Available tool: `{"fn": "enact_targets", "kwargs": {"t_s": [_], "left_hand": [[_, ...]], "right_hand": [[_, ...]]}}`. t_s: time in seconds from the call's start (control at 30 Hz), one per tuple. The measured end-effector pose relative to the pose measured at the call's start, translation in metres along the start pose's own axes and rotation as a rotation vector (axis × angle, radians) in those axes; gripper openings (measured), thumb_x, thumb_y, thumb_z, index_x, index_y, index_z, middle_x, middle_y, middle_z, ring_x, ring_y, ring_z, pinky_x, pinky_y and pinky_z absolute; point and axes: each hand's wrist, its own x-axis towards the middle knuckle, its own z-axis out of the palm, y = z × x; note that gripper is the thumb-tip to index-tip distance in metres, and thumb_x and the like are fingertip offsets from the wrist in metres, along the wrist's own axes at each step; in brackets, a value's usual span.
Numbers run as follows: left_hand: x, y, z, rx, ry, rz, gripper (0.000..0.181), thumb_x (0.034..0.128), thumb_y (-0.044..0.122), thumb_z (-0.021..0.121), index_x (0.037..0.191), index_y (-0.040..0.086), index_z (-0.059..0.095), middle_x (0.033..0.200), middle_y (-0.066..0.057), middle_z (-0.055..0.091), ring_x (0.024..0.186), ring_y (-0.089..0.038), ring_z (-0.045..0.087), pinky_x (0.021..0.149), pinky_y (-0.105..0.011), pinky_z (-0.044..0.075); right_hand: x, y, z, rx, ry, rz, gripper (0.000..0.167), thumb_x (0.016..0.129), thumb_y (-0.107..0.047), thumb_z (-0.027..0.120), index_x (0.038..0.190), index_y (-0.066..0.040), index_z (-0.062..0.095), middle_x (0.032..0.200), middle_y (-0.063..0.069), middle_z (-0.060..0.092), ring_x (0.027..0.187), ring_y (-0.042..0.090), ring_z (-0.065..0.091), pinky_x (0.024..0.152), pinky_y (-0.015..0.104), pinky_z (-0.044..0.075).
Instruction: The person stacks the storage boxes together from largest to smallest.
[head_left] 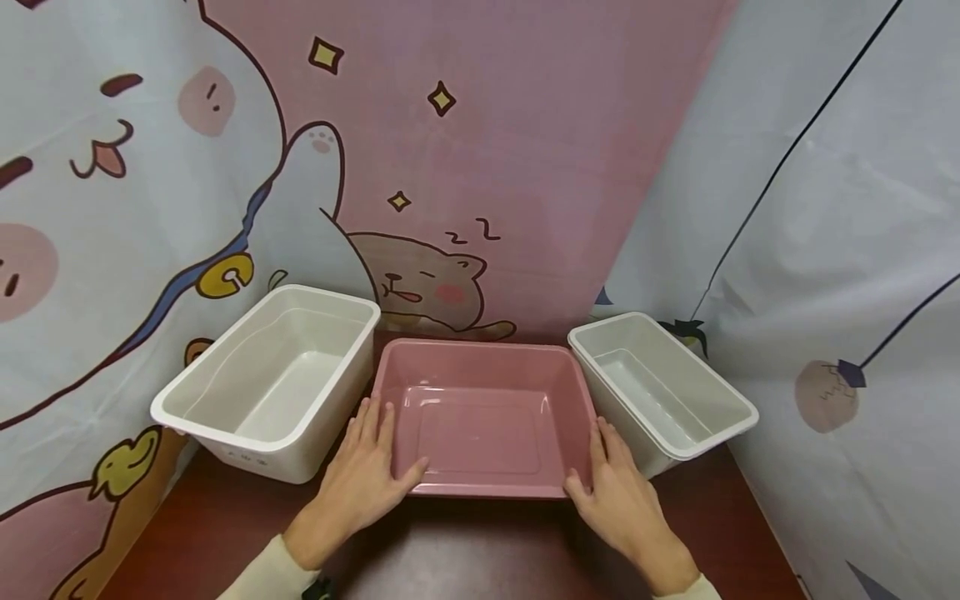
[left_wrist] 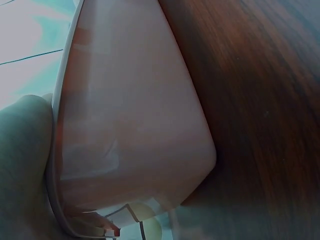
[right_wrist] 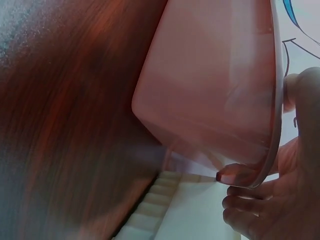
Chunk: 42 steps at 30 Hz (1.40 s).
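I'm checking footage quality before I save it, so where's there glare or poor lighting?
Head view: small highlights inside the pink tub, a soft sheen on the table; left wrist view: dim table, background washed out at upper left; right wrist view: dim too, soft reflections on the pink tub's side.

The pink tub (head_left: pixel 476 433) is smooth, glossy plastic that catches bright reflections along its base, while the left white bin (head_left: pixel 300 392) and the right white bin (head_left: pixel 652 387) look like smooth plastic with a softer sheen. The counter (head_left: pixel 480 554) shows polished, dark wood grain; the backdrop (head_left: pixel 540 167) looks like matt, lightly creased cloth.
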Motion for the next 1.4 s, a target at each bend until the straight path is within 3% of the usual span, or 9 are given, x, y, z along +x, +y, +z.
{"fn": "enact_targets", "kwargs": {"t_s": [0.23,0.47,0.83,1.13,1.4], "left_hand": [[0.001,-0.002,0.001,0.009,-0.002,0.029,0.106,0.1013,0.065,0.078,0.172,-0.007,0.049,0.191,-0.032,0.026,0.178,-0.052,0.029,0.141,-0.065,0.037],[-0.001,-0.004,-0.004,-0.009,-0.044,0.034,0.104,0.1040,0.068,0.073,0.174,-0.005,0.048,0.190,-0.031,0.027,0.180,-0.051,0.025,0.142,-0.066,0.034],[-0.004,-0.008,-0.006,-0.007,-0.043,0.049,0.101,0.1057,0.066,0.073,0.175,-0.003,0.048,0.192,-0.028,0.026,0.178,-0.052,0.028,0.140,-0.070,0.036],[-0.009,-0.008,-0.009,-0.013,-0.061,0.035,0.104,0.1063,0.072,0.069,0.177,0.000,0.045,0.193,-0.026,0.025,0.177,-0.053,0.031,0.140,-0.069,0.037],[-0.005,-0.009,-0.008,-0.008,-0.040,0.049,0.102,0.1059,0.069,0.072,0.178,0.002,0.045,0.192,-0.026,0.028,0.175,-0.055,0.035,0.138,-0.070,0.039]], "right_hand": [[-0.004,0.001,-0.003,-0.008,0.025,0.005,0.085,0.101,-0.034,0.080,0.167,0.013,0.053,0.176,0.032,0.051,0.160,0.050,0.057,0.091,0.070,0.068],[-0.011,-0.002,-0.003,-0.030,0.059,-0.006,0.084,0.097,-0.037,0.082,0.163,0.011,0.059,0.171,0.030,0.058,0.154,0.047,0.063,0.088,0.066,0.070],[-0.014,-0.003,-0.004,-0.033,0.102,-0.006,0.083,0.093,-0.039,0.085,0.158,0.009,0.065,0.165,0.028,0.064,0.147,0.047,0.066,0.081,0.067,0.069],[-0.015,-0.001,0.002,-0.028,0.217,-0.062,0.078,0.089,-0.036,0.090,0.148,0.010,0.072,0.150,0.029,0.073,0.132,0.049,0.074,0.089,0.065,0.069],[-0.011,0.000,-0.003,-0.025,0.227,-0.070,0.076,0.088,-0.036,0.091,0.147,0.009,0.073,0.148,0.027,0.074,0.129,0.049,0.074,0.089,0.065,0.069]]}}
